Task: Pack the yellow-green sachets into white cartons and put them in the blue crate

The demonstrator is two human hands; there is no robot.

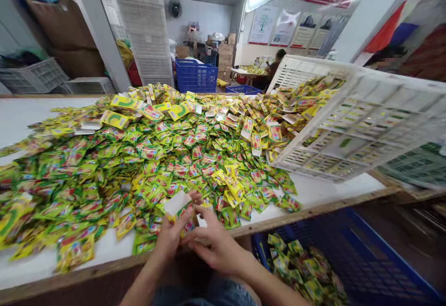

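A big heap of small green, yellow and red sachets (pixel 167 153) covers the white table (pixel 21 115). At the table's near edge my left hand (pixel 173 235) is closed on a small stack of sachets (pixel 181 208), white backs showing on top. My right hand (pixel 212 241) is closed against the same stack from the right, its fingers pinching the sachets. Both hands sit just in front of the heap.
A white plastic crate (pixel 362 125) lies tipped on the table's right side, sachets spilling from it. A blue crate (pixel 348 269) with some sachets stands below the table at my right. Farther back are a blue basket (pixel 195 76), stacked white crates (pixel 146 27), cartons and a seated person (pixel 275 64).
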